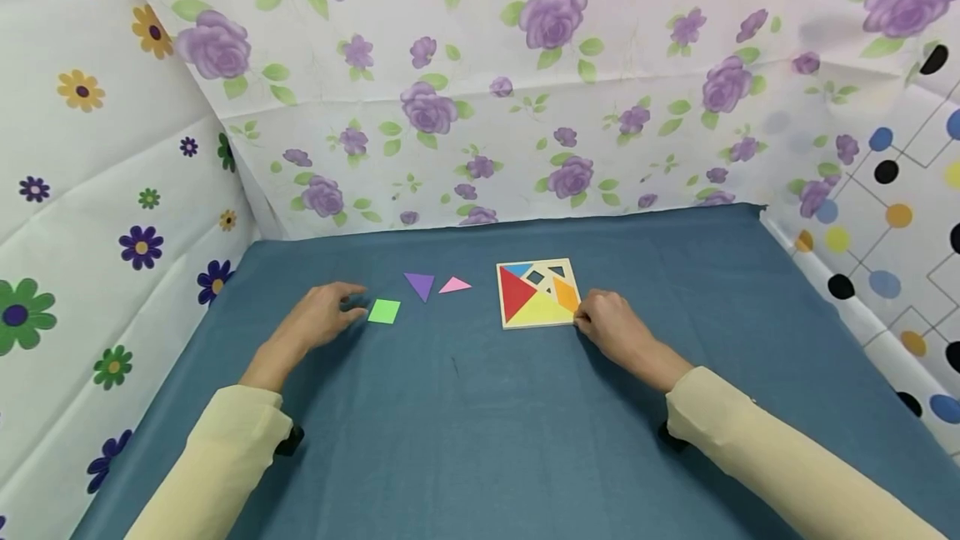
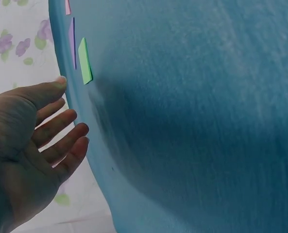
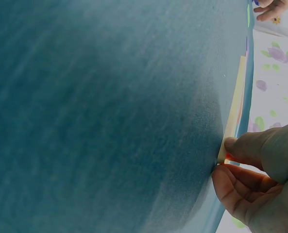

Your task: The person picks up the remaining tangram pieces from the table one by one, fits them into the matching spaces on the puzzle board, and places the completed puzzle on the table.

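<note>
The right hand [image 1: 617, 327] pinches the near right corner of the board [image 1: 545, 270] between thumb and fingers; the board lies on the blue-covered desk [image 1: 465, 440], right of the middle. In the board sit a red triangle [image 1: 513, 293] on the left, a yellow triangle [image 1: 538, 311] along the near side, an orange piece [image 1: 566, 294] on the right and a blue piece [image 1: 517, 269] at the far left; a square and two triangular cut-outs show dark between them. The left hand [image 1: 318, 317] holds its fingers spread and slightly bent just beside the green piece [image 1: 384, 312]. Right of that and a little farther back lie the purple triangle [image 1: 421, 285], then the pink triangle [image 1: 454, 285], apart from each other and from the board. Behind the desk hangs a rose-patterned sheet [image 1: 480, 48].
</note>
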Motion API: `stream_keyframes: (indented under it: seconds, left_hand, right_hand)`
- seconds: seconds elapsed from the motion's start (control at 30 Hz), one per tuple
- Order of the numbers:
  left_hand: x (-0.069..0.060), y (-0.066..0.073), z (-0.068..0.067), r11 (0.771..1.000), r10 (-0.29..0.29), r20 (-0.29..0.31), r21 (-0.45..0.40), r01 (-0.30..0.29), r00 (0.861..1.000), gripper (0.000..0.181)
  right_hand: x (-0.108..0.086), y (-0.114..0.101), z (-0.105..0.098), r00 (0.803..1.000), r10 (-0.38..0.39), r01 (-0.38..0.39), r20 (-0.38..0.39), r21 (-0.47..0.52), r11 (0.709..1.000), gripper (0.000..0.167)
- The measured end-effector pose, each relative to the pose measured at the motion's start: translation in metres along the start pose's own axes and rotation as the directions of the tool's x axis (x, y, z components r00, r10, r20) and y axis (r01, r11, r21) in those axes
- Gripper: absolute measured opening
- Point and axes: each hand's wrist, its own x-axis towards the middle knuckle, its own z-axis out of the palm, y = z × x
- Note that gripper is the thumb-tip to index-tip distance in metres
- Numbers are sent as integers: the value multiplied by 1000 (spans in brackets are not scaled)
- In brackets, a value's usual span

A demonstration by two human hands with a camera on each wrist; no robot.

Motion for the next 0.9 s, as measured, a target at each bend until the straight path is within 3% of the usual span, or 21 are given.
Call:
stream_keyframes:
  seconds: [0.2,0.53,0.9]
  left_hand:
    - [3,1,9,999,26,-2,38,-26,1000,55]
    - [7,4,23,988,119,-40,101,-114,992,51]
    - [11,4,26,980,158,-43,125,-152,986,42]
  right_hand:
    - [0,0,0,1000,-5,5,-2,6,1000,21]
    - [-1,0,0,1000,2,-2,-7,0,1000,20]
    - [-1,-1,1,1000,3,-3,-7,-6,1000,22]
